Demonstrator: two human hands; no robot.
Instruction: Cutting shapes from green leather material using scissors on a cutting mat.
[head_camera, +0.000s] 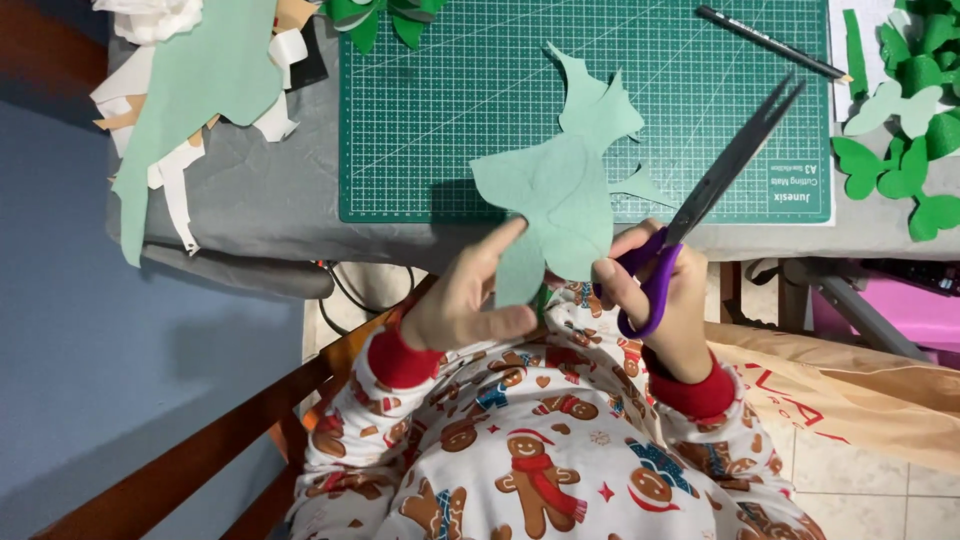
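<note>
My left hand (465, 295) pinches the lower edge of a pale green paper cut-out (560, 180) with pointed leaf-like lobes, holding it over the front edge of a green cutting mat (430, 100). My right hand (665, 290) grips purple-handled scissors (715, 185), thumb and fingers through the loops. Their dark blades are nearly closed and point up and to the right, beside the cut-out's right edge.
A black pencil (770, 42) lies at the mat's top right. Dark and pale green paper leaf shapes (900, 130) pile up at the right. Pale green and white paper scraps (190, 90) lie at the left on the grey table cover (260, 190). A wooden chair frame (200, 450) is below.
</note>
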